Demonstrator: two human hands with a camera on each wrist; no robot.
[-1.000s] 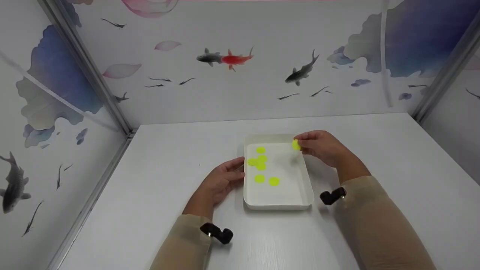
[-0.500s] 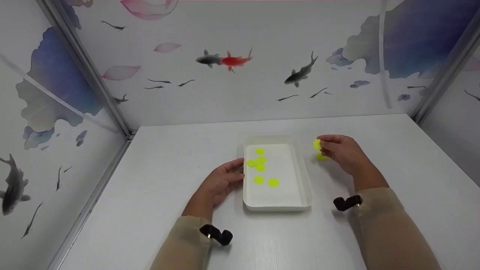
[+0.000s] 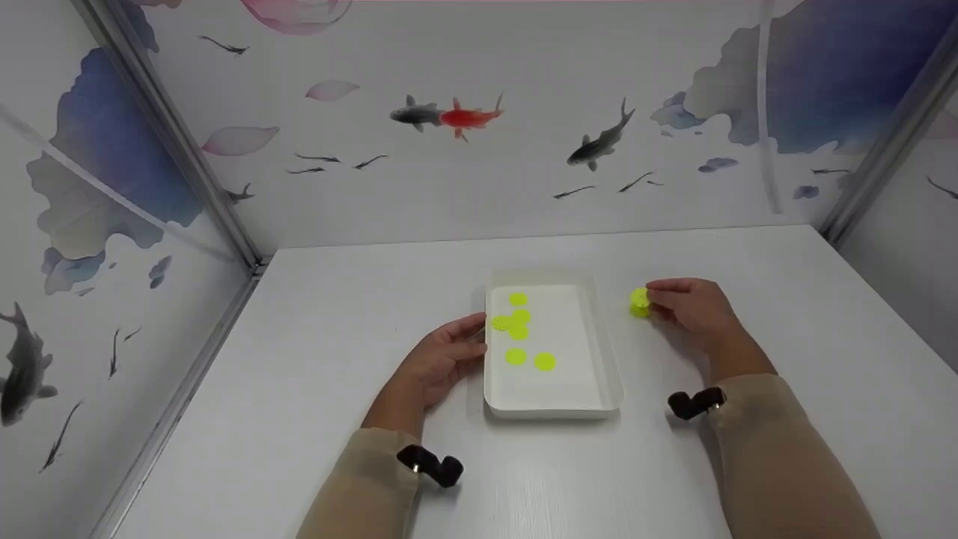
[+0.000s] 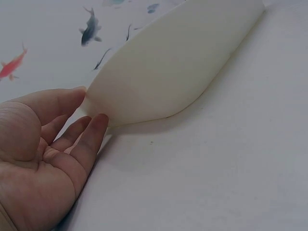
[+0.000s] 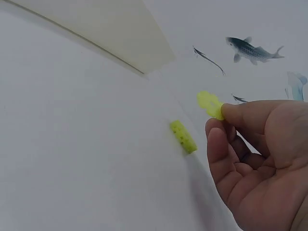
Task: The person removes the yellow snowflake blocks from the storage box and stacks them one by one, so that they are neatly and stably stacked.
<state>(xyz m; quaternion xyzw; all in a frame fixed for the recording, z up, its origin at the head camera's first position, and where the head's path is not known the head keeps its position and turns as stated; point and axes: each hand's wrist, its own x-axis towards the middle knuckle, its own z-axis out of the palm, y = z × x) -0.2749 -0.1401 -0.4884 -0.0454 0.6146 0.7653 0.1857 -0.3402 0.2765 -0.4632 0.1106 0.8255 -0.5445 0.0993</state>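
My right hand [image 3: 690, 311] pinches a thin yellow flower-shaped disc [image 5: 209, 103] between thumb and fingertip. Just below the disc, a short stack of yellow discs [image 5: 183, 137] stands on the table to the right of the tray; in the head view the held disc overlaps it. My left hand [image 3: 447, 358] touches the outer left wall of a white rectangular tray [image 3: 554, 413] with its fingertips, fingers loosely extended. Several yellow discs [image 3: 545, 361] lie in the tray's left half, some of them overlapping.
The white tabletop [image 3: 359, 299] meets a patterned back wall [image 3: 479, 195] with painted fish. Another patterned panel [image 3: 112, 284] stands at the left. A black wrist device [image 3: 696, 403] sits on each sleeve.
My right hand has carried the disc from above the tray's far right corner rightward, then down to the stack on the table. The left hand and tray stay in place.
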